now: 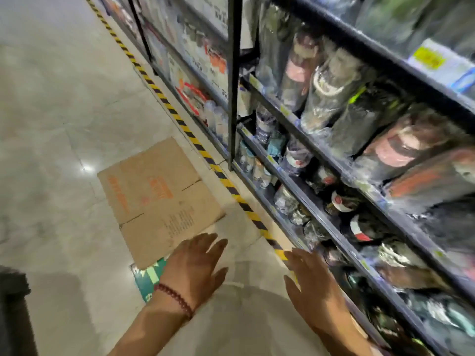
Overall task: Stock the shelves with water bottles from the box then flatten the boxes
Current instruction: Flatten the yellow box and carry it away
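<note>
Flattened cardboard box (159, 199): lying flat on the pale tiled floor (51, 111), orange print facing up, just ahead of the left hand (198, 265) and overlapping a second flattened green-and-white box (147, 277) beneath its near corner.

Left hand: reaching forward palm down, fingers spreading straight, holding nothing; red bead bracelet (174, 299) sitting at the wrist.

Right hand (312, 283): extending palm down with fingers straight, gripping nothing, hovering near the lowest tier of the shelves (321, 219).

Shelves: running along the right, carrying blurred wrapped bottles (331, 93); labels unreadable.

Yellow-and-black floor tape (180, 119): lying between the box and the shelving base.
</note>
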`<state>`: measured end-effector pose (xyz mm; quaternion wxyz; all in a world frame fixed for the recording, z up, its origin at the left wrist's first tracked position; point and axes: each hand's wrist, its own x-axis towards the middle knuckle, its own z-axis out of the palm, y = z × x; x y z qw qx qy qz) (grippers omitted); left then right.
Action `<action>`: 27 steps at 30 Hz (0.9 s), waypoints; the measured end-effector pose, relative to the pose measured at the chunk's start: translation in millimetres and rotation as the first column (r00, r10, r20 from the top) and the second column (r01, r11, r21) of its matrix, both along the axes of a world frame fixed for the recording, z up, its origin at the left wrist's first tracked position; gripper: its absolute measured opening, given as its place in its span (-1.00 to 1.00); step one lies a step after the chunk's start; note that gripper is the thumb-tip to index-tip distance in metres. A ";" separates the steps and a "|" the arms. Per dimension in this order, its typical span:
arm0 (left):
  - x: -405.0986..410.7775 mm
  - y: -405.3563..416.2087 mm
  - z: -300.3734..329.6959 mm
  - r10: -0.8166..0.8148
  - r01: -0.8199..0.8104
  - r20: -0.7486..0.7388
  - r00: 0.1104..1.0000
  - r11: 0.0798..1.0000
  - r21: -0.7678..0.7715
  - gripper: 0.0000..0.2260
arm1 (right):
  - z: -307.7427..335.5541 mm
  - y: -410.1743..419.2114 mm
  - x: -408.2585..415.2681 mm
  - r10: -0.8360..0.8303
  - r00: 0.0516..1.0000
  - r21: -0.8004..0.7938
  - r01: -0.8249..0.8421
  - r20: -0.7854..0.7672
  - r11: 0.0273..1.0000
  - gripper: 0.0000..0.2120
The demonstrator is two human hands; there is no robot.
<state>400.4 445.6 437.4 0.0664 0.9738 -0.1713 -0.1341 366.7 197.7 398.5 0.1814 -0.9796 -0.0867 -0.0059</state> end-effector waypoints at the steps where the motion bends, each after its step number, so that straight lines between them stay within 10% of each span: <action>1: 8.6 -3.4 1.7 -0.073 0.073 0.006 0.997 0.997 0.023 -0.52 | 0.6 -2.3 -5.4 -0.026 1.000 -0.019 0.025 -0.014 0.999 -0.61; 12: 114.4 -69.2 7.3 -0.719 0.716 -0.021 0.695 0.689 0.111 -0.54 | 15.5 16.5 -48.4 -0.666 0.742 -0.095 0.670 0.075 0.736 -0.58; 27: 25.7 -183.7 1.1 -0.977 0.983 -0.107 -0.184 -0.184 -0.004 -0.52 | 24.9 156.5 -172.9 -0.973 -0.221 -0.214 0.956 -0.068 -0.202 -0.47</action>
